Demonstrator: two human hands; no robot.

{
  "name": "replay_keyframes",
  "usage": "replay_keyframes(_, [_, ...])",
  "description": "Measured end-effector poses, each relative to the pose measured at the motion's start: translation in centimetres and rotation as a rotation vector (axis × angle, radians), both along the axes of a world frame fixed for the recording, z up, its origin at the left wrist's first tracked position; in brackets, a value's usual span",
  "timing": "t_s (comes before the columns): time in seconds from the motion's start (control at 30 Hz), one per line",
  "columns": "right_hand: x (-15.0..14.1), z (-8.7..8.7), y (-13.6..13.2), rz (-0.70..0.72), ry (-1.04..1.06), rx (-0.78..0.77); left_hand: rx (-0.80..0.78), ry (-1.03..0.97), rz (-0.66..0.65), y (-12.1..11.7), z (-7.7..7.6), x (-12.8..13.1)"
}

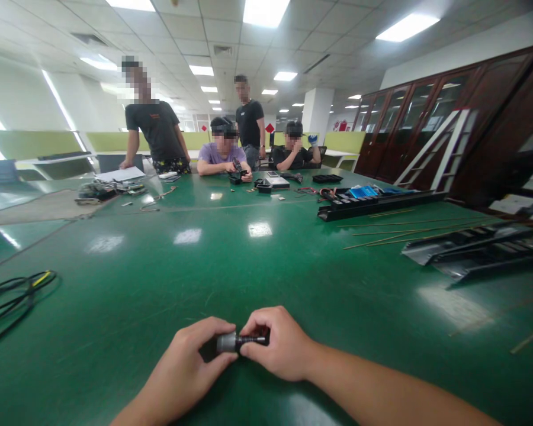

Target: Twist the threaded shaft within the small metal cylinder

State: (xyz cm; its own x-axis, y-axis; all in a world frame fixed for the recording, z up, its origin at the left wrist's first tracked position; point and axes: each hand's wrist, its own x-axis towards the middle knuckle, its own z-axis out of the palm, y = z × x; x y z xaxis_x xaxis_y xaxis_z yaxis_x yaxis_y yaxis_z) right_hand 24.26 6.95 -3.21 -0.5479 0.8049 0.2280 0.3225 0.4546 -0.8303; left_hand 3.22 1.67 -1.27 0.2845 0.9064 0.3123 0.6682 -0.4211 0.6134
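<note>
Near the front of the green table point(160, 278), a short grey cylindrical part point(227, 342) lies sideways between the thumb and fingers of my left hand point(195, 358). From its right end runs a thin dark ridged shaft point(245, 339) with a bright metal tip. My right hand point(282, 343) is closed around this shaft side, thumb below and index finger above, its fingertips close to the cylinder's end. Whether shaft and cylinder are one piece I cannot tell. The right fingers partly hide the shaft.
A coiled black cable point(22, 302) lies at left. Black metal channels point(484, 251) and thin rods point(382, 239) are on the right, with a longer channel point(373, 204) behind. Across the table a seated person point(222, 157) handles a dark tool; other people are nearby. A ladder point(453, 151) leans beyond.
</note>
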Motion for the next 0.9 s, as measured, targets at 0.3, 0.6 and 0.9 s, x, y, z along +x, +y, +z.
replay_keyframes(0.3, [0.05,0.25,-0.03,0.002,-0.003,-0.01,-0.012,0.016,0.0,0.01,-0.02,-0.08])
replay_keyframes(0.6, [0.09,0.31,0.0,0.005,-0.006,-0.008,-0.023,0.009,-0.001,0.03,0.16,0.03])
replay_keyframes(0.9, [-0.04,0.12,-0.05,-0.002,-0.009,-0.016,0.001,0.002,0.006,0.05,-0.04,-0.04])
